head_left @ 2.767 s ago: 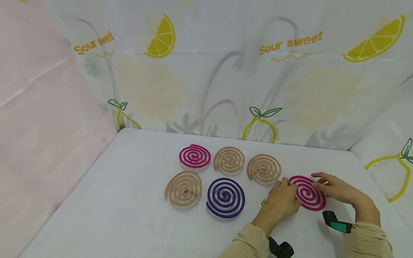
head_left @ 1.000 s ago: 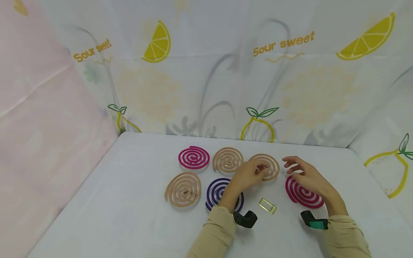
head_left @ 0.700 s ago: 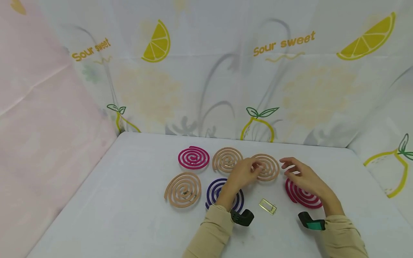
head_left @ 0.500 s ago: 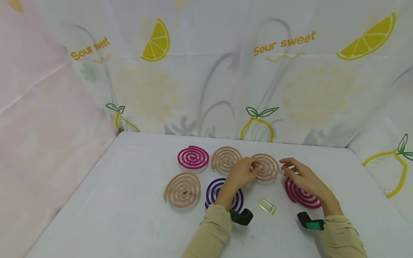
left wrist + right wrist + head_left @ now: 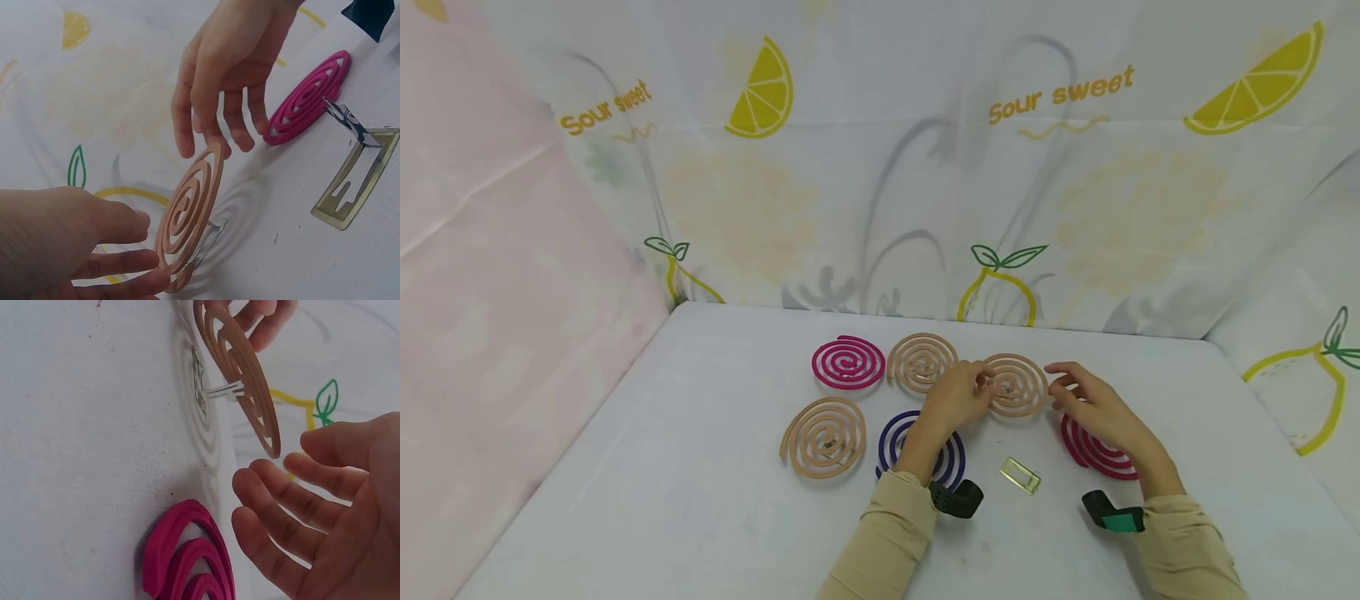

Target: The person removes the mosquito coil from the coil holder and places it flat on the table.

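A tan mosquito coil (image 5: 182, 212) stands at the back right of the table, raised on a small metal stand (image 5: 199, 384). My left hand (image 5: 953, 398) is at its left edge, fingertips touching the rim and thumb apart from it. On the other side my right hand (image 5: 1101, 412) hovers with loosely bent fingers, fingertips close to the coil's right rim and nothing held. Below the right hand lies a magenta coil (image 5: 306, 100), partly hidden by it in the head view. A loose gold-coloured metal stand (image 5: 375, 178) with a raised tab lies on the table between the arms.
Left of my hands are another magenta coil (image 5: 848, 362), a tan coil (image 5: 922, 363) behind my left hand, a second tan coil (image 5: 826, 439) nearer, and a dark purple coil (image 5: 887, 446) under my left wrist. A lemon-printed cloth (image 5: 880, 167) hangs behind the white table (image 5: 662, 500).
Both hands have left the right magenta coil and moved left to the tan coil, uncovering the gold stand. Lately the left hand draws slightly left toward the coil's edge; the right hand barely shifts.
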### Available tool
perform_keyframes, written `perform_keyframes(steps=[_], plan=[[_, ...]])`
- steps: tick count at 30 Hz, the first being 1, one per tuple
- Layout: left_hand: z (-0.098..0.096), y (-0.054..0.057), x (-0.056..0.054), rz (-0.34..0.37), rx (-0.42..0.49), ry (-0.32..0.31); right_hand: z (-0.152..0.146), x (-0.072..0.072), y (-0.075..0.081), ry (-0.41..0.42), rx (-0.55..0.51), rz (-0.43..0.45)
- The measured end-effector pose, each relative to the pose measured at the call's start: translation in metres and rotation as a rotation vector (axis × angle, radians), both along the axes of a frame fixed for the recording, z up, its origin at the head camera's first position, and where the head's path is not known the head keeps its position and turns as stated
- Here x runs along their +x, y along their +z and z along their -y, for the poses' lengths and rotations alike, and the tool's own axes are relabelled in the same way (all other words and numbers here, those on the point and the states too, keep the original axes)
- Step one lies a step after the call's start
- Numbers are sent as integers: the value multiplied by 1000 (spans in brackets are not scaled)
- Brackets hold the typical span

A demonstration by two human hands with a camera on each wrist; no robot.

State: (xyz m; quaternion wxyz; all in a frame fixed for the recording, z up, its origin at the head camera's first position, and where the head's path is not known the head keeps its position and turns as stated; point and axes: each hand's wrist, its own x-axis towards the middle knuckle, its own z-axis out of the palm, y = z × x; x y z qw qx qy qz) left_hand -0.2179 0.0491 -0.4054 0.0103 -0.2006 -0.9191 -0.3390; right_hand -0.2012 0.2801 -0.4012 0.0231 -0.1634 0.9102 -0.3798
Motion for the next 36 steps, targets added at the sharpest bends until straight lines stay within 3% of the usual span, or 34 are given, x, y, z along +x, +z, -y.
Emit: perform_keyframes(steps=[8, 23, 29, 36], plan=[[2, 0, 0, -22, -42, 45, 4, -1, -3, -4, -10, -18], [2, 3, 5, 22, -77, 102, 7, -3, -10, -10, -3, -20], [2, 4, 5, 23, -92, 89, 9, -2, -8, 5, -11, -28], [5, 3, 1, 9, -83, 18, 8, -2, -11, 7, -6, -38]])
